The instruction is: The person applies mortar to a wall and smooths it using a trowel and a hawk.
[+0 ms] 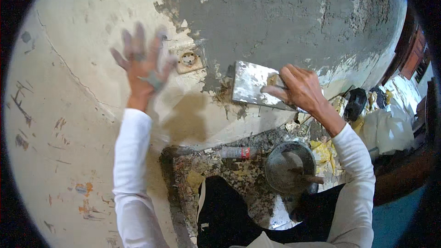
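Right hand (301, 88), right of center, curled around metal trowel (251, 82) mid-frame, by lower edge of grey plaster (275, 18); contact unclear. Left hand (143, 71), upper left, spread wide, blurred, beside socket (189, 59). Bucket (272, 167) lower center-right.

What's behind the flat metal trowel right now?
Grey plaster shows above the trowel in the right hand, cream wall below; the trowel hides whatever lies directly behind it.
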A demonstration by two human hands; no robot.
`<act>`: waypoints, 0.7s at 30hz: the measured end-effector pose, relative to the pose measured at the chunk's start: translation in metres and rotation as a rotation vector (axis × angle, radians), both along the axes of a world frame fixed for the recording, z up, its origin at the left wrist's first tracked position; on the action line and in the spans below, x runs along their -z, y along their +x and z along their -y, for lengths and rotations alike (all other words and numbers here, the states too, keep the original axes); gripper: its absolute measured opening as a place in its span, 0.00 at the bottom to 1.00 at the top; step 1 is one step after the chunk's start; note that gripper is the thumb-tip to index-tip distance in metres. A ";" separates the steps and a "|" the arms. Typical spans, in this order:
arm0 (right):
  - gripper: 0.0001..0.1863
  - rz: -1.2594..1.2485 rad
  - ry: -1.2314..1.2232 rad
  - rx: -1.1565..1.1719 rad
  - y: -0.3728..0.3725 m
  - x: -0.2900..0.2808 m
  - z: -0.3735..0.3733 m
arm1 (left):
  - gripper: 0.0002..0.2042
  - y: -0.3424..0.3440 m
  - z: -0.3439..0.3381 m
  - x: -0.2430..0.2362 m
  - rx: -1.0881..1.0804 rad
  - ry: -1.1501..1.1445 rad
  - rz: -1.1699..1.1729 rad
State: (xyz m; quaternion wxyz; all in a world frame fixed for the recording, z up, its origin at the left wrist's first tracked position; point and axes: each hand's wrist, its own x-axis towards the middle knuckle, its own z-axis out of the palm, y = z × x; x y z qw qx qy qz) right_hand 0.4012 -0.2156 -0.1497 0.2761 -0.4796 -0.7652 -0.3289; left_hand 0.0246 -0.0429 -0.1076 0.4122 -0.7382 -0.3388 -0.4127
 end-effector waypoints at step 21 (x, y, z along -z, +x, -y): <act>0.31 -0.156 -0.078 0.160 0.070 0.001 0.057 | 0.32 0.019 0.046 0.172 0.198 -0.097 -0.022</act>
